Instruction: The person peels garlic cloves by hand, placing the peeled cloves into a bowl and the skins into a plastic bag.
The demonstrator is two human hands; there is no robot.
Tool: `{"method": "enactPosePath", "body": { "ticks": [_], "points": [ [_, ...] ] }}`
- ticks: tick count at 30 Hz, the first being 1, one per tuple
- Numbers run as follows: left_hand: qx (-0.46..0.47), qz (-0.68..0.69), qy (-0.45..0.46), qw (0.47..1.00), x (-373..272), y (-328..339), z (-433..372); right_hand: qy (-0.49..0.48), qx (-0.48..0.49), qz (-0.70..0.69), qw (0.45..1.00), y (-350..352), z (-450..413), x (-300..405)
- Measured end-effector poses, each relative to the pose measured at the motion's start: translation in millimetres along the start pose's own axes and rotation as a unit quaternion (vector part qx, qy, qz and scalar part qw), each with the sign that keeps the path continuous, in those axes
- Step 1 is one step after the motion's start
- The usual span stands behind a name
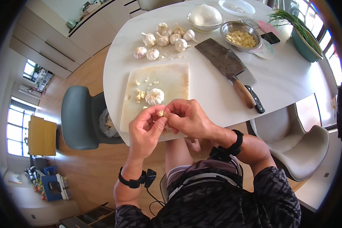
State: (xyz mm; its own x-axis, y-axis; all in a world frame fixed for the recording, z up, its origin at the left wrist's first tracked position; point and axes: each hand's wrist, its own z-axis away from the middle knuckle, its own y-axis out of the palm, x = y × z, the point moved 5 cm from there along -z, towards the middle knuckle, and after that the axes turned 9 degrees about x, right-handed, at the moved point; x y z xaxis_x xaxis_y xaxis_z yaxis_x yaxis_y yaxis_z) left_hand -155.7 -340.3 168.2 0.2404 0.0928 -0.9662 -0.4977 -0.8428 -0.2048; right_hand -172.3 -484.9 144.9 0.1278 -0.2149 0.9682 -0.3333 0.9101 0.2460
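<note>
Above the near part of a pale cutting board [171, 77], my left hand [148, 128] and my right hand [188, 118] meet fingertip to fingertip. Both pinch a small garlic clove [160, 113], which the fingers partly cover. Just beyond them a whole garlic bulb [155, 97] sits on the board. To its left lie several loose cloves [140, 95] and small scraps [146, 79]. Several more garlic bulbs [163, 40] stand farther back on the table, with bits of skin near them.
Two cleavers [222, 58] overlap at the right, handles towards me. Behind them stands a steel bowl [240, 35] of peeled cloves. A green planter [305, 45], phone [270, 38] and covered bowl [205, 17] are farther back. Chairs [79, 116] flank the white table [211, 105]; one bears a plastic bag [108, 125].
</note>
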Motion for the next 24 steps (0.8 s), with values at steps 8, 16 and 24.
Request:
{"method": "enactPosePath", "body": {
  "ticks": [8,16,24],
  "points": [
    [-0.005,0.05,-0.06,0.997,15.8,-8.4,2.6,-0.025,0.03,-0.086,0.995,2.3,0.3,-3.1],
    [-0.059,0.063,-0.021,0.996,-0.2,-11.2,4.3,0.026,0.017,-0.131,0.991,-10.9,-3.2,-5.4],
    [-0.062,-0.14,0.06,0.986,-2.0,-8.2,1.6,0.02,0.031,-0.145,0.989,-10.2,-7.6,-5.3]
  ]
}}
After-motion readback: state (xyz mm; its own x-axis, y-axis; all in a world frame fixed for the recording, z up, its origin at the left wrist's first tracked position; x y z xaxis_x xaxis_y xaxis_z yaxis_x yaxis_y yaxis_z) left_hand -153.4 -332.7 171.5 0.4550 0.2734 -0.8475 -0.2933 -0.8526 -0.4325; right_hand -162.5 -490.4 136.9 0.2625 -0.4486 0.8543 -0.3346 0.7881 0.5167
